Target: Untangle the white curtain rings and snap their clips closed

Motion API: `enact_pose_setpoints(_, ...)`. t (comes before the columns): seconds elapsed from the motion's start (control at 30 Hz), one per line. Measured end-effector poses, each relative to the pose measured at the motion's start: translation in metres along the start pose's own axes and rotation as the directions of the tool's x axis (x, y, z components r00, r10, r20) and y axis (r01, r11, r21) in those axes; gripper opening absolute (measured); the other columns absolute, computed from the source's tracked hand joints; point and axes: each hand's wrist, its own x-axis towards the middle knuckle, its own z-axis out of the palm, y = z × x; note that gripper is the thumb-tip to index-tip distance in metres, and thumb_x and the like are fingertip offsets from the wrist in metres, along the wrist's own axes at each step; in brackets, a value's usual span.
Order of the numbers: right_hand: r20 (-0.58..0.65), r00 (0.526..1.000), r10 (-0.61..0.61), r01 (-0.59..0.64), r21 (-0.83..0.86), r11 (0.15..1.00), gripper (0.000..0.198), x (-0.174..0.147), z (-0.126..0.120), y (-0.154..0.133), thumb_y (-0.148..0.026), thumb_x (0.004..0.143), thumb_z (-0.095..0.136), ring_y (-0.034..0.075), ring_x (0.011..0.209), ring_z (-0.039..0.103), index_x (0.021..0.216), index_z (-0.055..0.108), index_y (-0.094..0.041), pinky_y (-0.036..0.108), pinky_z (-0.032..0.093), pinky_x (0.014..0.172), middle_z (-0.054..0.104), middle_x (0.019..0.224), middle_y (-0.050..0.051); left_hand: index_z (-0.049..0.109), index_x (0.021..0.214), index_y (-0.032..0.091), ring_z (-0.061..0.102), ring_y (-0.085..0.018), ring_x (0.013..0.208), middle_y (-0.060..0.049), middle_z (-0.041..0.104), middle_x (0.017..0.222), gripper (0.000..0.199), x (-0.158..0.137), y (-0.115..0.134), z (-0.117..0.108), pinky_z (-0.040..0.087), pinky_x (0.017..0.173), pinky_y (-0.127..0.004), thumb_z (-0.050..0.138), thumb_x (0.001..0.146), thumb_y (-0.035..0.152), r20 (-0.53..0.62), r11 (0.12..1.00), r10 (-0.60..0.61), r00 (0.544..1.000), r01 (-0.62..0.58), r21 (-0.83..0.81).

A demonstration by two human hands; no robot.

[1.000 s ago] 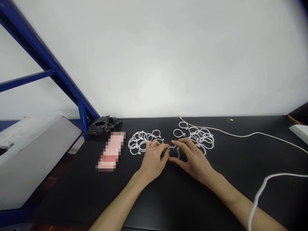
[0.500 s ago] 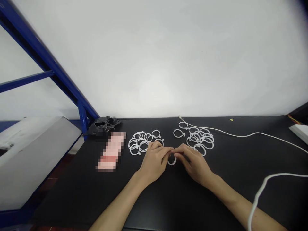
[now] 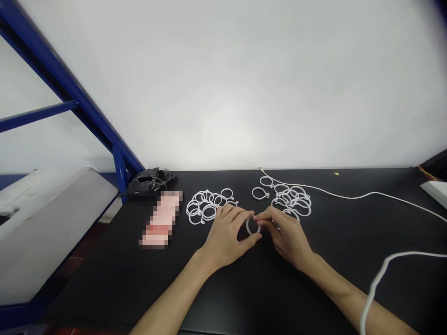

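Observation:
A white curtain ring (image 3: 247, 227) is held up between my two hands, over the black table. My left hand (image 3: 226, 235) has its forefinger at the ring's top and its thumb at the bottom edge, spanning it. From the other side, my right hand (image 3: 287, 235) pinches the ring's upper right edge between thumb and forefinger. The fingertips partly cover the ring's eyelet area. Just beyond my left hand lies a group of white curtain rings (image 3: 189, 208). Behind my right hand is another pile of rings (image 3: 310, 208), each with a small eyelet where it shows.
A white cable (image 3: 349, 197) runs across the right side, with a thicker white cord (image 3: 377, 274) nearer me. At the left are a blurred pink item (image 3: 164, 214), black crumpled plastic (image 3: 150, 180), a blue metal frame (image 3: 87, 111) and a white box (image 3: 63, 223).
My left thumb has opened away from its forefinger and now reaches the ring's lower edge. The ring has shifted slightly up and right. My right hand still pinches near its top.

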Motion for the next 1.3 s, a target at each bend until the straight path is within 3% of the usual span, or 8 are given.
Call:
enact_pose_setpoints(0.2,0.049,0.999,-0.004,0.008,-0.088,0.996,0.014,-0.001,0.002,0.008,-0.027,0.097,0.048,0.016,0.075,0.066,0.105,0.060,-0.025,0.029,0.054,0.069,0.068,0.086,0.002,0.058,0.110,0.021,0.054,-0.025,0.101,-0.006,0.064,0.106,0.030,0.002,-0.002,-0.002,0.041,0.093,-0.043,0.062,0.082,0.028,-0.079,0.997,-0.005,0.997,0.012,0.078)
enact_pose_setpoints(0.3,-0.008,1.000,-0.028,0.024,-0.334,0.942,0.034,0.007,0.002,0.025,-0.034,0.096,0.051,0.025,0.097,0.061,0.127,0.053,-0.021,0.043,0.051,0.088,0.068,0.102,0.009,0.056,0.113,0.020,0.051,-0.029,0.105,-0.009,0.061,0.109,0.032,0.002,-0.016,-0.007,0.041,0.092,-0.046,0.059,0.081,0.022,-0.225,0.948,-0.140,0.964,0.196,0.250)
enact_pose_setpoints(0.43,-0.051,0.998,-0.039,-0.002,-0.635,0.773,0.028,0.015,-0.001,0.055,-0.029,0.094,0.053,0.034,0.118,0.050,0.115,0.064,-0.014,0.052,0.042,0.098,0.065,0.115,0.017,0.055,0.117,0.017,0.049,-0.033,0.104,-0.013,0.060,0.111,0.037,-0.001,-0.038,-0.014,0.043,0.086,-0.048,0.055,0.080,0.016,-0.324,0.801,-0.273,0.906,0.401,0.444)
enact_pose_setpoints(0.57,0.004,0.998,-0.056,0.044,-0.678,0.734,0.017,0.015,-0.005,0.069,-0.023,0.092,0.056,0.034,0.115,0.050,0.102,0.067,-0.016,0.050,0.041,0.098,0.070,0.094,0.011,0.054,0.123,0.014,0.048,-0.033,0.108,-0.014,0.059,0.117,0.042,-0.002,-0.042,-0.014,0.042,0.089,-0.049,0.053,0.080,0.014,-0.318,0.747,-0.319,0.893,0.443,0.495)
enact_pose_setpoints(0.7,0.007,0.995,-0.101,0.084,-0.611,0.787,0.012,0.012,-0.006,0.058,-0.022,0.092,0.055,0.030,0.106,0.054,0.096,0.066,-0.017,0.045,0.044,0.093,0.070,0.091,0.008,0.053,0.126,0.016,0.044,-0.032,0.116,-0.012,0.056,0.125,0.042,0.000,-0.034,-0.011,0.039,0.097,-0.052,0.052,0.084,0.015,-0.284,0.837,-0.274,0.919,0.374,0.400)
enact_pose_setpoints(0.87,0.008,0.996,-0.089,0.085,-0.362,0.928,0.012,0.007,-0.002,0.028,-0.026,0.094,0.053,0.023,0.092,0.058,0.099,0.064,-0.021,0.036,0.049,0.082,0.068,0.091,0.006,0.048,0.132,0.019,0.044,-0.027,0.118,-0.009,0.054,0.127,0.044,-0.001,-0.021,-0.005,0.038,0.104,-0.047,0.056,0.089,0.024,-0.074,0.972,-0.044,0.996,0.060,0.227)
enact_pose_setpoints(1.13,0.078,0.917,0.390,-0.396,0.083,0.914,0.023,0.004,0.002,0.004,-0.041,0.093,0.053,0.014,0.067,0.060,0.082,0.061,-0.022,0.026,0.047,0.064,0.066,0.074,-0.002,0.052,0.127,0.020,0.052,-0.025,0.106,-0.007,0.064,0.112,0.045,-0.004,-0.013,0.004,0.043,0.096,-0.044,0.064,0.087,0.036,-0.031,0.987,0.087,0.996,-0.082,0.139)
enact_pose_setpoints(1.3,0.090,0.909,0.407,-0.414,0.090,0.906,0.029,0.004,0.001,0.003,-0.042,0.093,0.050,0.014,0.062,0.058,0.075,0.058,-0.021,0.026,0.045,0.060,0.063,0.066,-0.002,0.058,0.117,0.020,0.053,-0.023,0.099,-0.005,0.067,0.103,0.031,-0.002,-0.011,0.002,0.044,0.091,-0.041,0.063,0.089,0.031,-0.022,0.995,0.078,0.997,-0.077,0.060)
